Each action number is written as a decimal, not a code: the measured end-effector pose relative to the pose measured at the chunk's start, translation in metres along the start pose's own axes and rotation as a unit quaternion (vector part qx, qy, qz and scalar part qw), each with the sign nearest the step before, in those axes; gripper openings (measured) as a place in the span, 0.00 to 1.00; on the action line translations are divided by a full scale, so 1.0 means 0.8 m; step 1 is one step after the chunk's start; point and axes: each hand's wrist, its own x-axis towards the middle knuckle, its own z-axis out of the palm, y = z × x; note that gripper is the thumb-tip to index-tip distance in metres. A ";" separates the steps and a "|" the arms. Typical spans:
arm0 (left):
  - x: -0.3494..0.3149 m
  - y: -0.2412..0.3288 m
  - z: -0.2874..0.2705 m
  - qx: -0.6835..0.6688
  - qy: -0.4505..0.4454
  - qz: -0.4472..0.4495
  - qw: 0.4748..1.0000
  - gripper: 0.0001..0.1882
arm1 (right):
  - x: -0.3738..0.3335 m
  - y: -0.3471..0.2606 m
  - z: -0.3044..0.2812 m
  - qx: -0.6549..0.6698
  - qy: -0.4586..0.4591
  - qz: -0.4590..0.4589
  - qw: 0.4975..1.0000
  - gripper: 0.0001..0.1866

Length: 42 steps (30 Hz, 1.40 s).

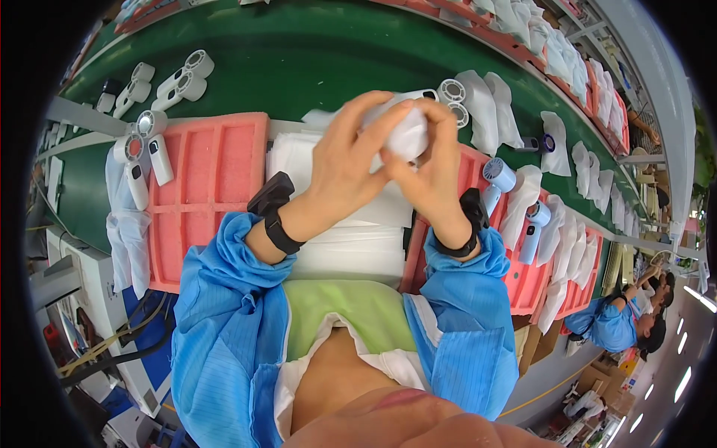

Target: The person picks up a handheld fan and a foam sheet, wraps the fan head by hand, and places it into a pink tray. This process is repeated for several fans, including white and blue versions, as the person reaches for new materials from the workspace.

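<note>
Fingers curled and thumbs close together, the left hand [347,168] and right hand [435,168] both grip one white bundle [408,139] above the far end of a stack of white sheets [347,257]. The right hand partly hides two white fan heads [452,91] on the green work surface [299,63] beyond. Pink trays [245,127] flank the stack; two blue fans [499,176] lie to its right. Farther right, people [609,325] occupy a room with ceiling lights [683,384].
</note>
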 end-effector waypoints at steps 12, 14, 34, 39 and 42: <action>0.016 -0.015 -0.040 -0.298 0.016 -0.130 0.945 0.22 | 0.010 0.001 -0.026 -0.170 -0.125 0.016 0.977 0.23; 0.011 -0.011 -0.035 -0.223 0.058 -0.164 0.959 0.22 | 0.011 -0.001 -0.022 -0.259 -0.050 -0.008 0.964 0.23; 0.033 -0.049 -0.079 -0.201 0.085 -0.235 0.947 0.08 | 0.055 0.005 0.002 -0.010 -0.243 0.086 0.966 0.19; 0.034 -0.082 -0.068 -0.102 0.135 -0.225 0.959 0.07 | 0.113 0.070 0.020 -0.107 -0.287 0.173 0.936 0.20; 0.027 -0.061 -0.020 -0.054 -0.022 -0.109 0.992 0.08 | 0.129 0.172 0.050 -0.388 -0.134 0.211 0.887 0.21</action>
